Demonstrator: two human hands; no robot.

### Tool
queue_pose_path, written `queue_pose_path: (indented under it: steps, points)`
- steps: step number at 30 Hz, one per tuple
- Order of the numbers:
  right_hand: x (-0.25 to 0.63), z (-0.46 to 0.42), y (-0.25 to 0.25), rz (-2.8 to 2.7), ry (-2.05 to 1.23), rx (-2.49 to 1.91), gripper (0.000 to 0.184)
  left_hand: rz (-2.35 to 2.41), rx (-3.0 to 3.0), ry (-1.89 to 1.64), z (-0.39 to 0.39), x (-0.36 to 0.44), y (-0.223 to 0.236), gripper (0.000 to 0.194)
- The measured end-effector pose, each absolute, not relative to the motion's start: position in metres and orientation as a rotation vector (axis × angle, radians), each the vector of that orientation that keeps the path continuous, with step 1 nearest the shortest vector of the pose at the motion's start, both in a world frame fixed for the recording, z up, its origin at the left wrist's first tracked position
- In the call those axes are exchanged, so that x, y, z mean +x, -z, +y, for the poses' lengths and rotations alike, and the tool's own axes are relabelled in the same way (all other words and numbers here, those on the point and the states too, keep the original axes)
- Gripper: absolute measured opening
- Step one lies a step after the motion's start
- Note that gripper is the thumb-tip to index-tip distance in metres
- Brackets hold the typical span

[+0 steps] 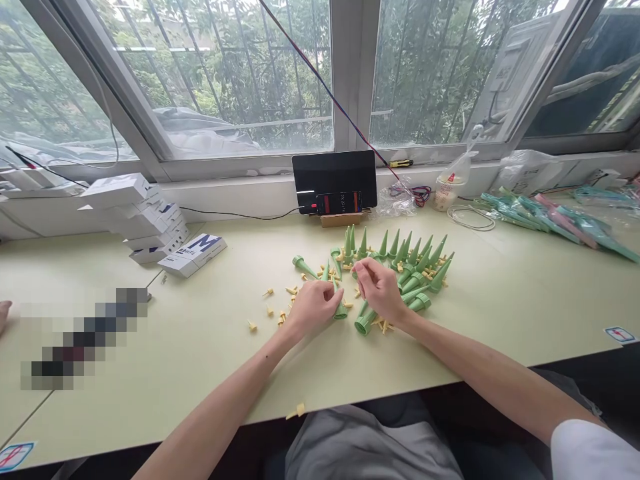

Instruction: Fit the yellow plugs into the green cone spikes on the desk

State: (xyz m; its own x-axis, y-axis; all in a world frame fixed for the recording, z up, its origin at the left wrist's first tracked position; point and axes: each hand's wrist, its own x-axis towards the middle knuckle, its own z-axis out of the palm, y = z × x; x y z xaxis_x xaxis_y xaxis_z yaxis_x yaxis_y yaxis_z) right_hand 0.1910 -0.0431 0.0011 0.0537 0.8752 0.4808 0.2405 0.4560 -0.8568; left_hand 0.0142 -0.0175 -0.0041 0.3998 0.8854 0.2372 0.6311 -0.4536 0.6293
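One yellow piece (300,409) lies at the table's (225,373) near edge. Farther in, the left hand (317,307) curls over a green cone (341,310); I cannot tell whether its grip holds it. The right hand (380,287) has a narrow grip, fingertips drawn together above the green cones (363,324), its contents unclear. Some cones lie on their sides, others stand upright behind, with small yellow pieces (252,326) scattered among them and to the left. Toward the far edge, a phone (340,203) leans before a dark tablet (335,173).
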Motion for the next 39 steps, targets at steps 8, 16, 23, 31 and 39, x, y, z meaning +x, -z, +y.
queue_pose_path:
  steps: [8,16,23,31,39]
  points:
    - [0.191,-0.044,-0.002,-1.534,-0.582,-1.061,0.035,1.423,2.059,-1.128,-0.013,0.011,-0.008,0.023]
    - [0.191,-0.042,0.0,-1.594,-0.504,-1.054,0.035,1.397,2.344,-1.146,-0.002,0.004,0.001,0.014]
    - [0.191,-0.043,0.002,-1.634,-0.52,-1.041,0.037,1.374,2.36,-0.883,0.0,0.004,0.008,0.023]
    - [0.191,-0.041,0.006,-1.657,-0.488,-1.028,0.034,1.47,2.332,-0.848,0.001,0.001,0.007,0.016]
    - [0.19,-0.042,0.005,-1.682,-0.516,-1.014,0.033,1.547,2.38,-0.851,0.005,-0.003,0.008,0.02]
